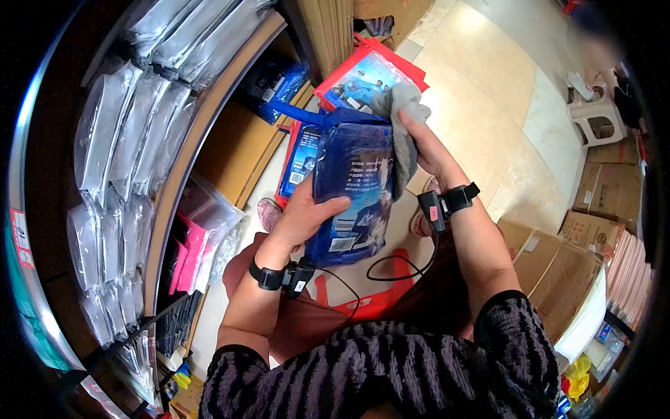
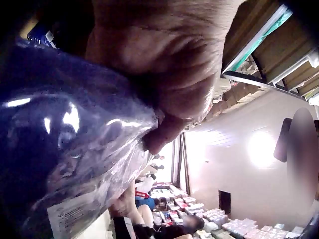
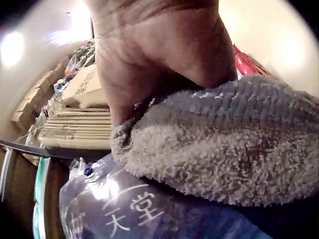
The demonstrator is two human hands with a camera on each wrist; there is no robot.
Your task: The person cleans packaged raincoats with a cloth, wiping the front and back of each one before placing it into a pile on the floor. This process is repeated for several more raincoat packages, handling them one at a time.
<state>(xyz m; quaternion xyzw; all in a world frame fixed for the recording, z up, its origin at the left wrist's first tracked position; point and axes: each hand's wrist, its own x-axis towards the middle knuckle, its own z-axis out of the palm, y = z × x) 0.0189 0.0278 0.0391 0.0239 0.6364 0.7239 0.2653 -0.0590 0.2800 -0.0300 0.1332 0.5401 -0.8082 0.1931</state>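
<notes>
My left hand [image 1: 301, 213] grips a blue packaged bag [image 1: 356, 178] by its left side, thumb lying across the printed face. The bag is held upright above my lap, wrapped in shiny clear plastic, with white print, a barcode and a blue strap at the top. In my right hand [image 1: 424, 143] is a fluffy grey cloth [image 1: 403, 164], draped along the bag's right edge. Seen from the right wrist, the cloth [image 3: 214, 144] lies over the bag [image 3: 139, 211], whose white characters show below. The left wrist view shows glossy plastic wrap [image 2: 65, 134] under the left hand [image 2: 159, 64].
Red-edged packages [image 1: 363, 80] lie on the floor beyond the bag, with another blue package [image 1: 269, 87] on the left shelf. Silvery plastic-wrapped packs [image 1: 105, 133] fill the rack at left. Cardboard boxes [image 1: 551, 262] and a beige stool [image 1: 597, 115] stand at right.
</notes>
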